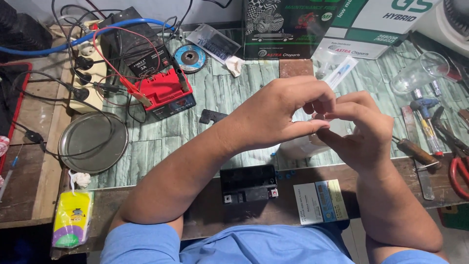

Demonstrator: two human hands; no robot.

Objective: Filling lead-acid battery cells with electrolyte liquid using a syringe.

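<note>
Black battery (248,183) at the surface's near edge; above it, left hand (278,115) and right hand (364,129) pinch shut on a clear plastic packet (312,142) — best kept steady.

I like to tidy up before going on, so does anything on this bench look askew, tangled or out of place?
Yes. The clear glass at the far right lies tipped on its side. Black cables tangle around the power strip, and one trails across the round metal tray. A crumpled white rag lies near the grinding disc. No spill shows.
</note>
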